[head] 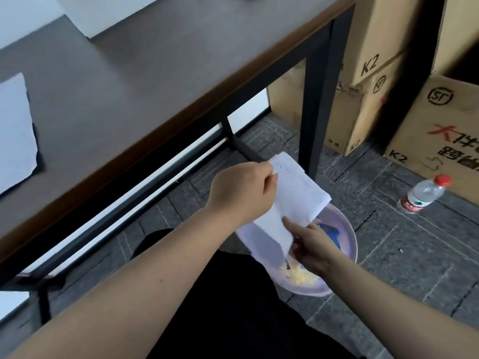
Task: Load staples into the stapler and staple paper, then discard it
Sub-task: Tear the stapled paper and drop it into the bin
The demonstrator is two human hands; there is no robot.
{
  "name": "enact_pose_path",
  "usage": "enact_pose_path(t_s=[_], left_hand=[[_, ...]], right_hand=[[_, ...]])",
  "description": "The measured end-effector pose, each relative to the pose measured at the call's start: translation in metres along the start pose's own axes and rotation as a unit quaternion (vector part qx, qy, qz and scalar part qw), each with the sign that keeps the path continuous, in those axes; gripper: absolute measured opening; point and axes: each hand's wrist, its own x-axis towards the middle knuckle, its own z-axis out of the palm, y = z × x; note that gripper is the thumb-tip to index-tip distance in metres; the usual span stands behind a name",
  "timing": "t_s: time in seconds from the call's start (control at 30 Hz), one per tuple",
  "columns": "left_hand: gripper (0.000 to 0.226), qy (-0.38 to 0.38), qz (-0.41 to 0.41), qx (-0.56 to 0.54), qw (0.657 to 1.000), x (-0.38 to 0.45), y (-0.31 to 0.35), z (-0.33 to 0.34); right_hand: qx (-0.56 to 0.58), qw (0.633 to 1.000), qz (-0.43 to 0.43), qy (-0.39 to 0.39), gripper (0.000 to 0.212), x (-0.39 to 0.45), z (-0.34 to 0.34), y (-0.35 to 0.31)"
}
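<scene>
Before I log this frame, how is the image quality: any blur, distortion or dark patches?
Head view: wide-angle bend bows the desk edge; paper, left hand and right hand are slightly soft but readable; the bin is in even light; the gap between the boxes is deep shadow; no glare.

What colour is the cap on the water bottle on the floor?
Red, on the clear water bottle standing by the boxes; head view.

To my right, the upper box read "K2"; the middle box bore a circled "SF". The near box showed "SF", "K2", and Chinese characters, partly cut off. The bottle label was illegible.
</scene>
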Motion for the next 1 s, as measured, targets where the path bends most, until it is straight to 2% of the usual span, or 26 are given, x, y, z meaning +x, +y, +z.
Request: enact_pose_path(t_s=[0.1,0.23,0.27,0.37,0.43,0.47,0.57,0.67,0.77,0.83,0.93,1.0], left_hand=[[0.028,-0.013,-0.033,0.0,0.999,0.007,-0.01,0.005],[0.027,-0.044,-0.032,0.009,0.998,0.01,-0.016,0.015],[0.027,-0.053,-0.024,0.011,0.998,0.009,-0.016,0.018],[0.027,-0.072,-0.01,0.012,0.997,0.009,-0.014,0.026],[0.027,-0.079,-0.009,0.006,0.997,0.01,-0.012,0.028],[0.026,-0.083,-0.009,0.005,0.996,0.01,-0.012,0.029],[0.027,-0.092,-0.009,0.006,0.996,0.013,-0.012,0.03],[0.031,-0.105,-0.002,0.017,0.994,0.015,-0.01,0.027],[0.032,-0.107,0.009,0.031,0.994,0.016,-0.007,0.016],[0.031,-0.103,0.013,0.036,0.994,0.018,-0.003,0.007],[0.03,-0.09,0.021,0.043,0.995,0.014,0.01,-0.016],[0.032,-0.08,0.026,0.047,0.995,0.01,0.022,-0.035]], right_hand=[[-0.022,0.996,-0.024,0.082,0.024,0.015,0.003,0.003],[-0.194,0.954,-0.062,0.221,0.028,0.028,-0.036,-0.003],[-0.269,0.929,-0.069,0.243,0.027,0.028,-0.048,-0.003],[-0.522,0.81,-0.056,0.261,0.024,0.027,-0.076,-0.004],[-0.606,0.756,-0.032,0.245,0.022,0.027,-0.087,-0.006],[-0.631,0.739,-0.017,0.238,0.028,0.029,-0.091,-0.005],[-0.651,0.724,0.02,0.226,0.048,0.036,-0.095,-0.002],[-0.637,0.722,0.045,0.267,0.07,0.037,-0.086,-0.007],[-0.65,0.696,0.01,0.304,0.085,0.035,-0.079,-0.017],[-0.674,0.687,-0.009,0.273,0.079,0.035,-0.071,-0.025],[-0.724,0.65,-0.014,0.23,0.048,0.023,-0.043,-0.045],[-0.733,0.643,-0.048,0.215,0.032,0.011,-0.021,-0.059]])
